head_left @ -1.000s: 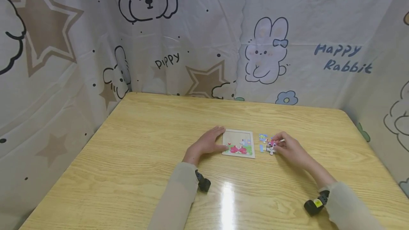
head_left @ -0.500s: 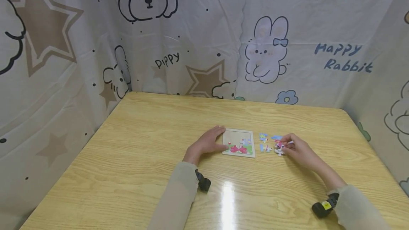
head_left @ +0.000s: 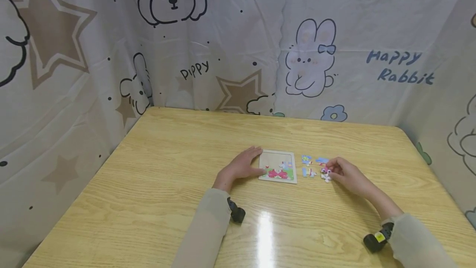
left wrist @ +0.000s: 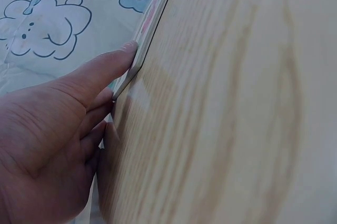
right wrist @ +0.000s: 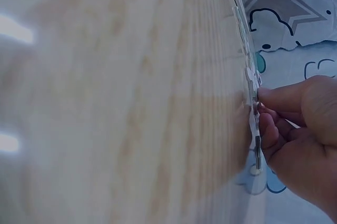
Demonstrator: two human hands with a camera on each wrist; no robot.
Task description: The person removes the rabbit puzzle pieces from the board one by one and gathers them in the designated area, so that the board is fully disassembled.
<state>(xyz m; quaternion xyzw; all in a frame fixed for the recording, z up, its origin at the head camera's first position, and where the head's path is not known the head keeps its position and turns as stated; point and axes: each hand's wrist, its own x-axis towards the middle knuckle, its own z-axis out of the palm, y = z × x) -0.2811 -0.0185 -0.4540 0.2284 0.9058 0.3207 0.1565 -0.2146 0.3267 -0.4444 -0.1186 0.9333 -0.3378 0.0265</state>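
Observation:
My left hand (head_left: 243, 164) lies along the left side of a square puzzle tray (head_left: 295, 171), thumb on its near left part and straight fingers at the far left corner. Assembled pieces with red shapes and green ground (head_left: 277, 174) fill the tray's near part; bare board shows behind them. In the left wrist view the thumb (left wrist: 108, 68) presses on the tray's edge. To the right of the tray, my right hand (head_left: 347, 177) pinches a pink-and-white puzzle piece (head_left: 326, 176) between thumb and fingers, low over the table. Its fingertips hide part of the piece.
Loose puzzle pieces lie between tray and right hand: one with a yellow-green flower (head_left: 306, 159), a blue-and-white one (head_left: 308, 172), and a blue one (head_left: 321, 161) behind the held piece. A printed curtain (head_left: 230, 32) hangs behind the wooden table (head_left: 193, 148).
My right hand has moved a little to the right with the pink-and-white puzzle piece, uncovering the loose blue-and-white piece and the blue one. My left hand has stayed on the tray.

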